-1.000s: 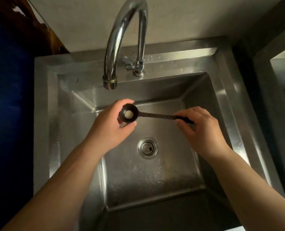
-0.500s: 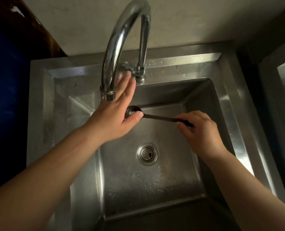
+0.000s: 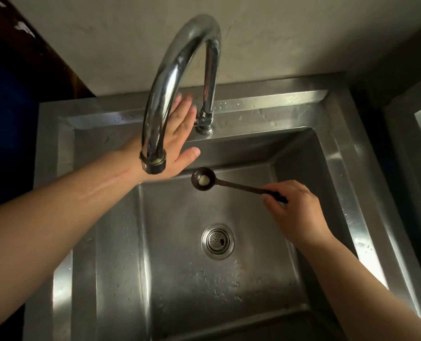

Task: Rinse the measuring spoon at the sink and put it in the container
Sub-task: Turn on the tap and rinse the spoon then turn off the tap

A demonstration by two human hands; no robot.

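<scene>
spoon (image 3: 203, 180) pinched by right hand (image 3: 294, 212) fingers over sink (image 3: 347, 168), left hand (image 3: 177, 143) flat, fingers seemingly spread behind faucet (image 3: 180, 70)

The arched faucet (image 3: 180, 77) stands over the back of the sink (image 3: 339, 143), its spout crossing in front of the left hand (image 3: 177, 141) flat behind it. The measuring spoon (image 3: 229, 184) spans the basin's middle; around the drain (image 3: 217, 241) the floor lies open.

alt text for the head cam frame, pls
Over a steel sink, the right hand holds a dark measuring spoon by its handle, while the open left hand reaches behind the faucet. No water runs.
</scene>
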